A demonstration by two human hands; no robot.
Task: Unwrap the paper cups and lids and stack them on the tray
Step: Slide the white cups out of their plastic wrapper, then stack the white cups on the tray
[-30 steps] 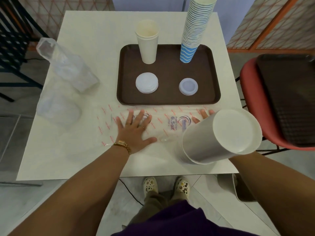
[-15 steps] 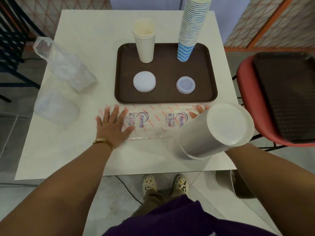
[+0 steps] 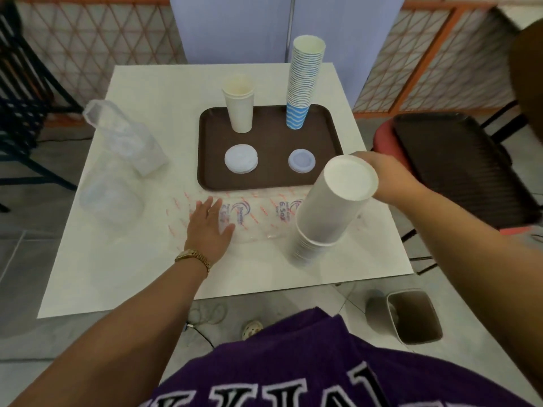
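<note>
A square white surface [image 3: 123, 274] stands on a grey tiled floor, with orange-framed lattice screens behind it and a pale blue panel at the back. To the right a red chair [image 3: 385, 139] carries a dark textured tray [image 3: 458, 165]; a small waste bin [image 3: 414, 315] sits on the floor near the surface's front right corner.

On the surface a brown rectangular tray [image 3: 270, 177] with rounded corners holds a short stack of plain cream paper cups [image 3: 239, 108] beside a tall stack of blue-and-white wavy-striped cups [image 3: 302, 86], both upright. In front of them lie two low piles of round translucent plastic lids [image 3: 241, 158], the right pile [image 3: 301, 161] smaller.

Just before the tray lies a clear plastic sleeve [image 3: 252, 212] printed in red and blue; "6.5 oz" can be read, the logo text is too blurred. The left hand [image 3: 210, 227] lies on it, fingers straight and close together, pressing flat. A gold watch [image 3: 192, 257] circles the wrist.

The right hand [image 3: 388, 174] grips the base end of a stack of white paper cups [image 3: 329, 210], tilted with rims down toward the surface and the flat base facing up.

Two crumpled clear wrappers [image 3: 126, 142] lie at the left.
</note>
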